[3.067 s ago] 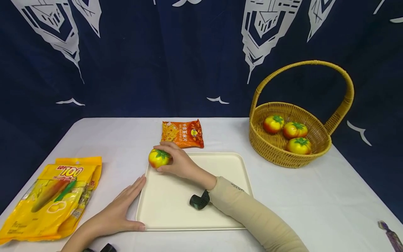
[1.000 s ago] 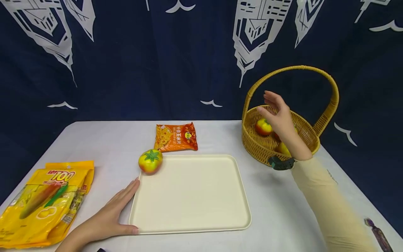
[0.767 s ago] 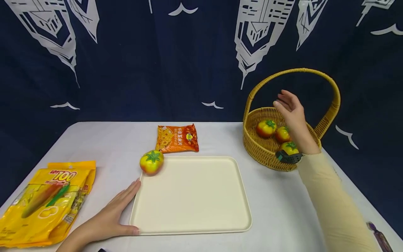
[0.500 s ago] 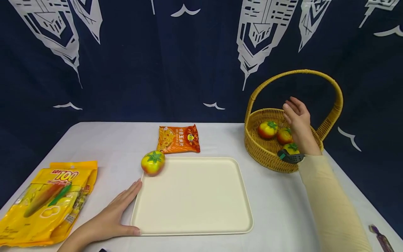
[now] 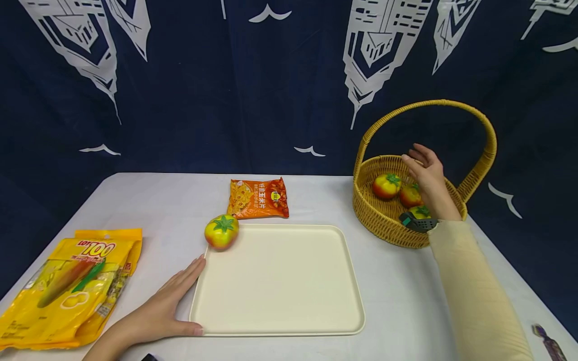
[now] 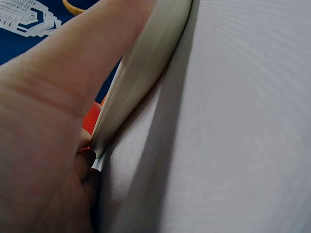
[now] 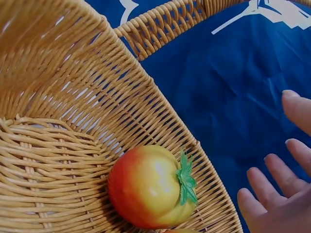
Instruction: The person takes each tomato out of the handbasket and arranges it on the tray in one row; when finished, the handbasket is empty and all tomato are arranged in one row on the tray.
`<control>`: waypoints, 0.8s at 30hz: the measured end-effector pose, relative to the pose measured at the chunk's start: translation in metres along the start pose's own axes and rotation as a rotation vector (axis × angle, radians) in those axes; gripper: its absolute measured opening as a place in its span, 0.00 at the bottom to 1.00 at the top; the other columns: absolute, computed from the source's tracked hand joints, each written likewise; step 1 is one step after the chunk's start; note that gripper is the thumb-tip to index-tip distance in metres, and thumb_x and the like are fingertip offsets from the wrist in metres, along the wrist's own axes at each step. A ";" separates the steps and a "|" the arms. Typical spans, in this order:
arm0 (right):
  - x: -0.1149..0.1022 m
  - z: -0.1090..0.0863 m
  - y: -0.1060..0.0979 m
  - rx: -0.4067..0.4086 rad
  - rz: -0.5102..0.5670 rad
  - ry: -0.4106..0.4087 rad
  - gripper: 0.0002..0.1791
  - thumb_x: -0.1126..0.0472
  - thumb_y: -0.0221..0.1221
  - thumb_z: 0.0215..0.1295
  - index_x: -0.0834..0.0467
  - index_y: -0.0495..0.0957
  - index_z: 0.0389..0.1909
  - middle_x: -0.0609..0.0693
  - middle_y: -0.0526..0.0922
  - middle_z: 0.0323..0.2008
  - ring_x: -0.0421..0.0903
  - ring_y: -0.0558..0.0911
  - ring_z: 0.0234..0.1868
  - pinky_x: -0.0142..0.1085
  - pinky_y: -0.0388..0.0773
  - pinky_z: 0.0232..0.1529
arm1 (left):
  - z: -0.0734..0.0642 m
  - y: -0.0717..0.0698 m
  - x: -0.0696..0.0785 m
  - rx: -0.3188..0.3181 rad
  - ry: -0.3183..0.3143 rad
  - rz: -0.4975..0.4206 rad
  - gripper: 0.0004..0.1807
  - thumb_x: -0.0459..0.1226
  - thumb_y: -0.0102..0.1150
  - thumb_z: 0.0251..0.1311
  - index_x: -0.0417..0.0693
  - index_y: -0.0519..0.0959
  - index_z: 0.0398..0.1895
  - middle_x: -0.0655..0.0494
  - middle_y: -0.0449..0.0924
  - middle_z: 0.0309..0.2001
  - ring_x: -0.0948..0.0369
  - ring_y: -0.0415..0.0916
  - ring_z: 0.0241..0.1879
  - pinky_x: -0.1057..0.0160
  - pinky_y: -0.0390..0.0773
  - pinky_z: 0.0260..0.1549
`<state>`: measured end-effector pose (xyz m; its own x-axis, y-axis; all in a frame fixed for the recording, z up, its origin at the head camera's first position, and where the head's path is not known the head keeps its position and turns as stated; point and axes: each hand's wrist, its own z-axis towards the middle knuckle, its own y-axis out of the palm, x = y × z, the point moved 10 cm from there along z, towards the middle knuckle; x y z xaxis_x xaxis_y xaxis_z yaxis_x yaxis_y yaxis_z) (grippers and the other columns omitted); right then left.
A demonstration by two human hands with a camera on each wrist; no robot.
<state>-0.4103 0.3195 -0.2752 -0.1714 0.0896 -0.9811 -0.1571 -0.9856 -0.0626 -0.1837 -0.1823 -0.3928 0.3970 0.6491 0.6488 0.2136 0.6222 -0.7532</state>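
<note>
My right hand [image 5: 426, 173] hovers over the wicker basket [image 5: 377, 224], fingers apart and holding nothing. Inside the basket lie three red-and-yellow toy tomatoes with green leaf tops; one tomato [image 7: 153, 187] rests near the wicker wall in the right wrist view, and the hand partly covers others in the head view. My left hand [image 5: 162, 306] lies with fingers spread along the left side of the cream tray [image 5: 280, 281], thumb at its near-left corner. Another toy tomato [image 5: 222, 232] sits on the tray's far-left corner.
An orange snack packet [image 5: 258, 198] lies behind the tray. Yellow candy bags [image 5: 67, 291] are at the left of the white table. The basket's tall handle [image 5: 431, 104] arches above my right hand. A dark blue curtain [image 5: 180, 100] hangs behind.
Earlier my right hand held a tomato at the tray's far-left corner. It let go, and the tomato stays there; the hand moved right to the basket and lowered slightly. The left hand stayed.
</note>
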 end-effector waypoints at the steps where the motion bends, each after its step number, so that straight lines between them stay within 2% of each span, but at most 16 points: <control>1: 0.001 0.001 0.000 -0.004 -0.047 0.004 0.38 0.53 0.58 0.64 0.54 0.52 0.72 0.57 0.52 0.69 0.47 0.56 0.67 0.39 0.52 0.65 | 0.000 0.000 0.000 -0.001 0.000 0.001 0.64 0.62 0.69 0.36 0.49 0.46 0.74 0.44 0.44 0.72 0.41 0.47 0.67 0.36 0.52 0.56; 4: 0.003 0.002 0.002 -0.024 -0.209 0.022 0.39 0.49 0.56 0.64 0.55 0.51 0.72 0.58 0.53 0.69 0.50 0.55 0.67 0.44 0.53 0.64 | 0.000 0.000 0.001 -0.003 0.007 -0.002 0.64 0.61 0.69 0.36 0.49 0.45 0.74 0.44 0.44 0.72 0.41 0.46 0.67 0.35 0.52 0.55; 8: 0.008 0.003 0.006 -0.067 -0.340 0.055 0.42 0.45 0.55 0.64 0.57 0.49 0.72 0.60 0.53 0.69 0.56 0.56 0.65 0.51 0.56 0.62 | 0.000 0.000 -0.001 -0.002 -0.001 -0.001 0.64 0.62 0.69 0.36 0.50 0.46 0.74 0.45 0.44 0.72 0.42 0.46 0.67 0.36 0.52 0.56; 14: 0.015 0.005 0.010 -0.125 -0.401 0.100 0.43 0.45 0.55 0.64 0.59 0.48 0.72 0.62 0.51 0.69 0.60 0.56 0.65 0.53 0.57 0.61 | 0.000 0.001 0.000 0.001 0.007 -0.007 0.64 0.62 0.69 0.36 0.49 0.46 0.74 0.44 0.44 0.72 0.41 0.45 0.67 0.34 0.51 0.56; 17: 0.019 0.005 0.012 -0.144 -0.432 0.130 0.44 0.44 0.56 0.64 0.60 0.48 0.72 0.62 0.50 0.70 0.61 0.53 0.66 0.54 0.54 0.62 | 0.000 0.000 0.000 0.001 0.010 -0.003 0.64 0.62 0.69 0.36 0.49 0.46 0.74 0.45 0.44 0.72 0.42 0.45 0.67 0.34 0.51 0.55; 24: 0.026 0.000 0.020 -0.281 -0.508 0.200 0.46 0.45 0.57 0.64 0.63 0.45 0.72 0.64 0.48 0.69 0.63 0.50 0.67 0.57 0.48 0.63 | 0.000 0.001 0.001 -0.002 0.010 -0.012 0.64 0.61 0.69 0.36 0.48 0.46 0.74 0.44 0.43 0.72 0.41 0.45 0.67 0.33 0.51 0.55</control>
<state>-0.4182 0.3021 -0.3020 0.0475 0.5567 -0.8293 0.0959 -0.8290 -0.5510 -0.1835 -0.1810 -0.3929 0.4034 0.6369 0.6569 0.2202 0.6292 -0.7454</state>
